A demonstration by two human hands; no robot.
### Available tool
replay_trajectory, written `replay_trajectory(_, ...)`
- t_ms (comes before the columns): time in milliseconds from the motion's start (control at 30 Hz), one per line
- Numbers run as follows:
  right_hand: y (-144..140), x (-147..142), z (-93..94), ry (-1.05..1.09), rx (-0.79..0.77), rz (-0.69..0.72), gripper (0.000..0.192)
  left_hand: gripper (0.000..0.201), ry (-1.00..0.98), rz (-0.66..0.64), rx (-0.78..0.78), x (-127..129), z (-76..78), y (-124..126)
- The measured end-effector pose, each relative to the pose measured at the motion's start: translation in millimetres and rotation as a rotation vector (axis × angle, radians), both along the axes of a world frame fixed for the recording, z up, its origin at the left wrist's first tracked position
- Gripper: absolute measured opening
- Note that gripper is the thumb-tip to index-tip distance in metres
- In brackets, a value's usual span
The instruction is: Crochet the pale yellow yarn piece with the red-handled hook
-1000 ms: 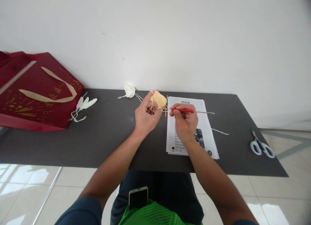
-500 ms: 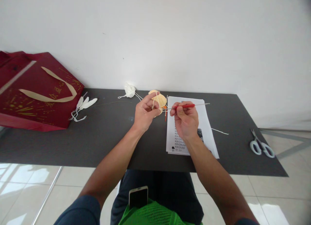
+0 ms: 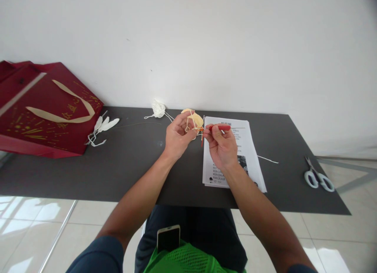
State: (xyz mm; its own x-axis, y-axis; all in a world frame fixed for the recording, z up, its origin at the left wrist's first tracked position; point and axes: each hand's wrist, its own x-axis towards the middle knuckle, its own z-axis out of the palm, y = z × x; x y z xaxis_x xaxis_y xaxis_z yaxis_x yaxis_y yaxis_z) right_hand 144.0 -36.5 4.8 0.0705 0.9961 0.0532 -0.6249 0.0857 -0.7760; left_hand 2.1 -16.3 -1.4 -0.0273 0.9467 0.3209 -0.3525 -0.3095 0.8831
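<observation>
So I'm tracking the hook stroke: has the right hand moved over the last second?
Yes. The right hand with the red crochet hook has shifted left across the printed sheet, closer to the yellow crochet piece.

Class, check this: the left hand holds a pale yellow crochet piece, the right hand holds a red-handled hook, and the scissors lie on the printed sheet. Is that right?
Not quite. The scissors lie on the bare dark table, well to the right of the printed sheet, as the head view shows. The left hand does hold the crochet piece, and the right hand the red-handled hook.
</observation>
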Motion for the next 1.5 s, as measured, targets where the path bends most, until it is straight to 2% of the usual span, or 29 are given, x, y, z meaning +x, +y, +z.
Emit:
replay_trajectory(200, 2.3, -2.3, -3.1, 0.027, -0.053, -0.021, 0.017, 0.064, 0.082, 0.041, -0.060, 1.7, 3.5, -4.0)
replay_trajectory(333, 2.0, -3.3, -5.1, -0.019, -0.043, -0.041, 0.018, 0.073, 0.044, 0.039, -0.076, 1.8, 4.3, -5.4)
replay_trajectory(733, -1.5, -7.6, -4.6, -0.049, 0.039, -0.092, 0.016, 0.071, -0.008, 0.075, -0.056, 0.9, 4.3, -3.4)
replay_trajectory(967, -9.9, -14.3, -10.3, -0.229, 0.072, -0.188, 0.021, 0.072, -0.082, 0.075, -0.126, 5.7, 4.6, -5.5)
replay_trajectory(1133, -19.8, -15.0, -9.9, -0.511, 0.197, -0.382, 0.013, 0.075, -0.232, 0.011, -0.307, 9.6, 10.7, -9.0)
replay_trajectory(1267, -23.4, -12.8, -10.5, -0.732, 0.415, -0.498, 0.024, 0.081, -0.248, 0.053, -0.349, 12.1, 12.8, -11.5)
replay_trajectory(1367, -23.7, -11.8, -14.5, -0.816, 0.532, -0.490, 0.036, 0.083, -0.259, 0.096, -0.351, 13.4, 11.3, -11.5)
replay_trajectory(1500, -23.3, -9.5, -20.0, -0.823, 0.558, -0.405, 0.038, 0.083, -0.331, 0.061, -0.392, 11.4, 9.7, -9.4)
